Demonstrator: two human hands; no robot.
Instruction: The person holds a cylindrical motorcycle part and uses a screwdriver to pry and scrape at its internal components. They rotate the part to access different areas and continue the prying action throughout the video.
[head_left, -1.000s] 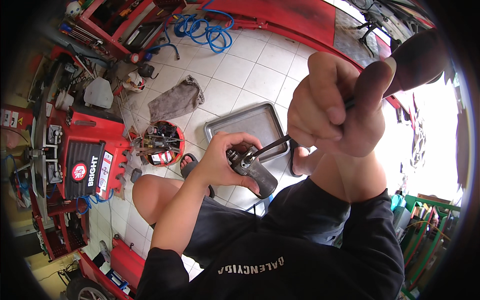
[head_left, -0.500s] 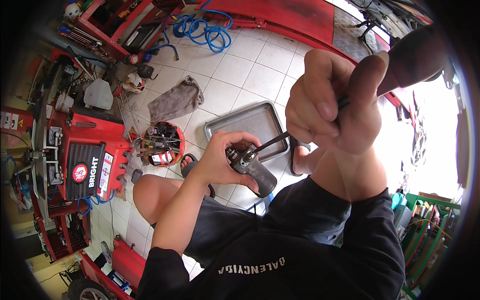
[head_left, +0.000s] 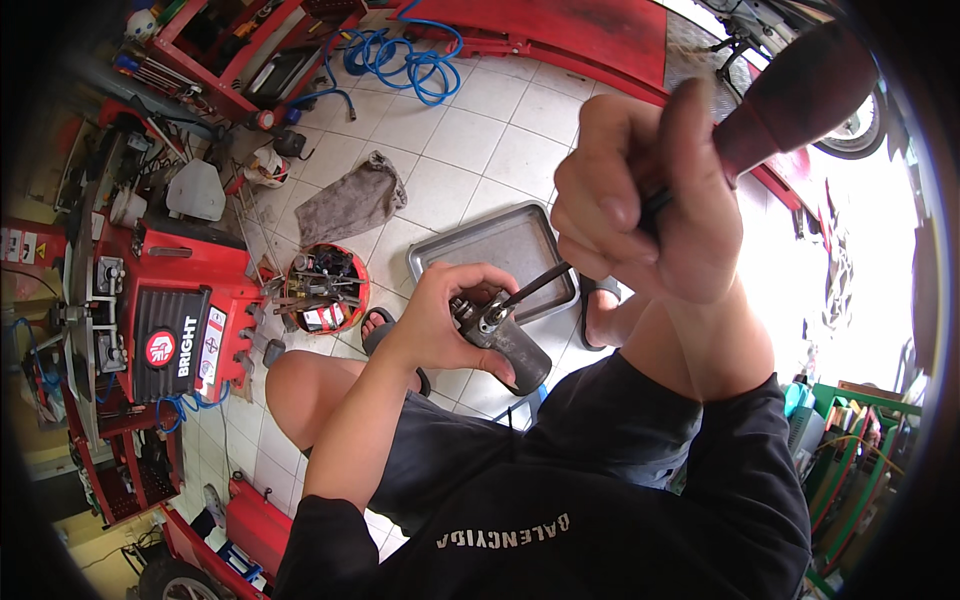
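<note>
My left hand point(head_left: 440, 325) is wrapped round a dark, cylindrical metal part point(head_left: 520, 355) with shiny fittings point(head_left: 492, 318) on top, held between my knees and the camera. My right hand point(head_left: 650, 200) grips a screwdriver point(head_left: 790, 95) with a large dark reddish handle angled up to the right. Its long dark shaft runs down-left to the fitting, where the tip meets the part; whether it is seated in a screw I cannot tell. Behind both hands a steel tray point(head_left: 450, 245) lies on the tiles.
A red tub of tools point(head_left: 325, 285), a grey rag point(head_left: 350, 200) and a coiled blue hose point(head_left: 400, 65) are on the floor. A red machine point(head_left: 195, 260) stands left, a red platform point(head_left: 590, 35) at the back, a wheel point(head_left: 855, 135) upper right, green racks point(head_left: 855, 450) lower right.
My right hand has shifted a little left and upward, and the screwdriver's handle has swung with it. My left hand and the metal part have hardly moved.
</note>
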